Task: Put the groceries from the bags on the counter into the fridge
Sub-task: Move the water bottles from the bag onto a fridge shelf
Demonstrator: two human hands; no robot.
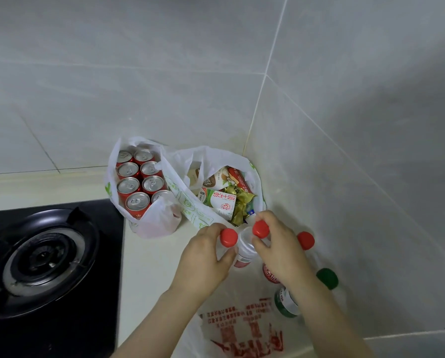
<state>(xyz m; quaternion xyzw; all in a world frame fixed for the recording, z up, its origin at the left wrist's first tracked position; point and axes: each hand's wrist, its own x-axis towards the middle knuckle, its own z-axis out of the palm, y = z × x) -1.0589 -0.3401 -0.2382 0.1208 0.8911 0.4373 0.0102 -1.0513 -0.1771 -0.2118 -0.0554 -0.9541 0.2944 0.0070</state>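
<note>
Red Chinese print, too blurred to read, covers the near bag (242,332) lying on the pale surface (149,267). Just beyond it, the left hand (206,257) curls round the neck of a first bottle (229,237) and the right hand (278,249) grips a second bottle (260,229); both bottles are red-capped and side by side. Two more stand near the wall: a third bottle (306,240) with a red cap and a green-capped bottle (327,278). A middle bag (185,161) holds a milk carton (221,201) marked "纯牛奶", other cartons and gold wrappers (239,202). A far bag (159,223) holds eight red cans (128,186), two rows of four. One black burner (40,257) sits at left.
</note>
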